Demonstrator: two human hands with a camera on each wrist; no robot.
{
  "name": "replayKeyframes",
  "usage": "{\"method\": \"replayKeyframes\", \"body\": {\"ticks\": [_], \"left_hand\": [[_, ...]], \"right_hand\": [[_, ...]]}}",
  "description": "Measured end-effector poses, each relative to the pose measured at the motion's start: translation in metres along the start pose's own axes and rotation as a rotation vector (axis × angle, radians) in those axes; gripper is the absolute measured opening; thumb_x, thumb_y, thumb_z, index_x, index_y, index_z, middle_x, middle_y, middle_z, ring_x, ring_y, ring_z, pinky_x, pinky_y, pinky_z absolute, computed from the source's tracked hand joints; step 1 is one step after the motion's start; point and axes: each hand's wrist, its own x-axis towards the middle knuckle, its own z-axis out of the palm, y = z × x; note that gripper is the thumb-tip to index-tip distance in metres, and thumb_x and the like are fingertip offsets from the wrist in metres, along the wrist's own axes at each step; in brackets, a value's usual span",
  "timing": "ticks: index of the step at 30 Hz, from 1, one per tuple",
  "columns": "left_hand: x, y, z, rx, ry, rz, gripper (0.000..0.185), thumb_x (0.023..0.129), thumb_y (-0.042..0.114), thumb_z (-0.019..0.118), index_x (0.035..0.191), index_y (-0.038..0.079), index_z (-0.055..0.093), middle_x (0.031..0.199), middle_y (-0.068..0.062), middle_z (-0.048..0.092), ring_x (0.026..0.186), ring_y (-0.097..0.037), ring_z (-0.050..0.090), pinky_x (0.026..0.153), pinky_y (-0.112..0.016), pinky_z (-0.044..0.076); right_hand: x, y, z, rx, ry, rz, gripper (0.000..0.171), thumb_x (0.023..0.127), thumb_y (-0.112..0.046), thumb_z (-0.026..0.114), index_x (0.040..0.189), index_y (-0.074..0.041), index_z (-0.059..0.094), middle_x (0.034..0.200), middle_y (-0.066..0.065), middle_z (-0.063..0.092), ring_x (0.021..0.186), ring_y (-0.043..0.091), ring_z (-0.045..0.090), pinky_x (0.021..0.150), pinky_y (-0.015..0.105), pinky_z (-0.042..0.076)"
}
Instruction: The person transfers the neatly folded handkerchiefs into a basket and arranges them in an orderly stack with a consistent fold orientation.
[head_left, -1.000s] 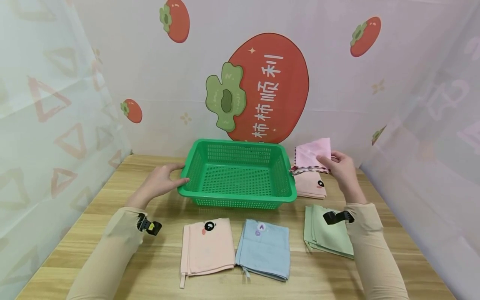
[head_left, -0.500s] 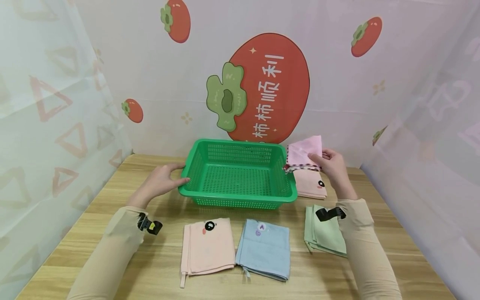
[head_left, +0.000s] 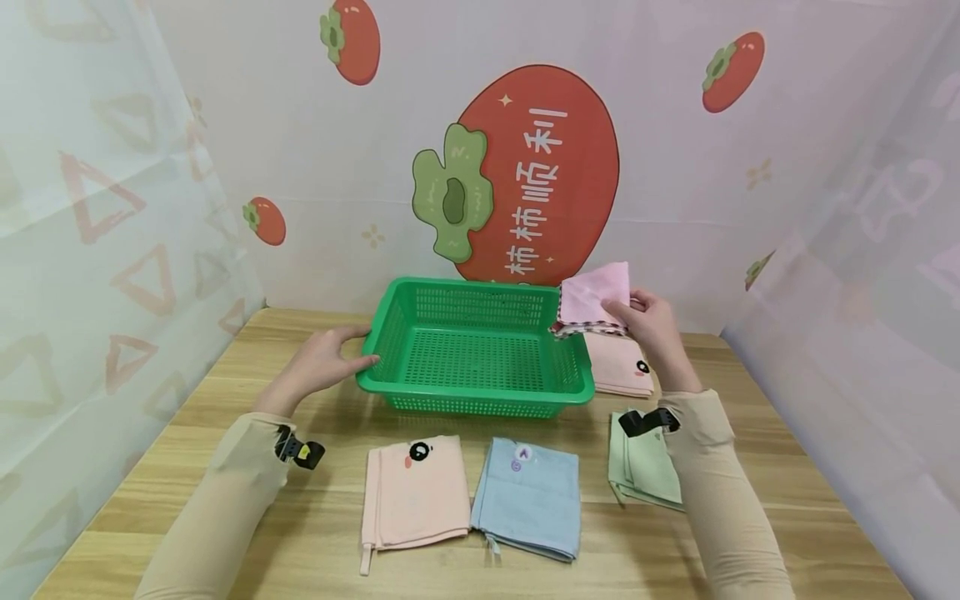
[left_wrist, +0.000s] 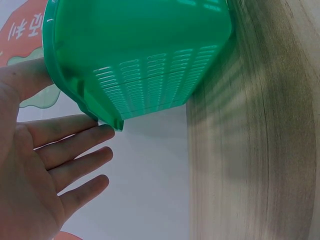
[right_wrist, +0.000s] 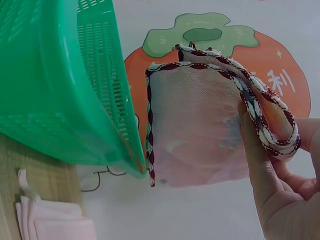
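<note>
Your right hand [head_left: 651,323] pinches the folded pink cloth with dark stitched edging [head_left: 592,296], its grip clamped on one edge, holding it above the green perforated plastic basket [head_left: 480,346] at the basket's two o'clock corner; your left hand [head_left: 318,362] rests with straight fingers against the rim at nine o'clock, grip relaxed, the basket standing on the wooden desk [head_left: 300,517]

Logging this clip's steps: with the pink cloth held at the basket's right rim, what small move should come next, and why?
Probably carry the pink cloth a little further left over the rim and let it go. The right hand pinches it folded above the right edge of the basket, which looks empty, while the left hand rests on the left rim.
</note>
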Motion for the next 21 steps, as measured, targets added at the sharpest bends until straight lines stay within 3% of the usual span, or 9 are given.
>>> {"method": "replayKeyframes", "body": {"ticks": [8, 21], "left_hand": [[0.001, 0.0, -0.001, -0.001, 0.001, 0.0, 0.064, 0.086, 0.041, 0.067, 0.132, -0.001, 0.054, 0.132, -0.02, 0.056, 0.125, -0.041, 0.049, 0.1, -0.057, 0.041], [-0.001, 0.002, -0.002, -0.002, 0.003, -0.004, 0.062, 0.085, 0.039, 0.067, 0.131, 0.0, 0.054, 0.132, -0.02, 0.056, 0.125, -0.041, 0.049, 0.1, -0.058, 0.04]], "right_hand": [[0.006, -0.004, 0.012, 0.069, -0.029, 0.005, 0.027, 0.086, -0.025, 0.068, 0.103, -0.008, 0.056, 0.07, -0.017, 0.064, 0.063, -0.003, 0.058, 0.058, 0.013, 0.049], [0.013, -0.008, 0.033, 0.155, -0.121, 0.035, 0.026, 0.088, -0.018, 0.065, 0.106, -0.005, 0.053, 0.07, -0.013, 0.065, 0.062, -0.001, 0.059, 0.057, 0.014, 0.05]]}}
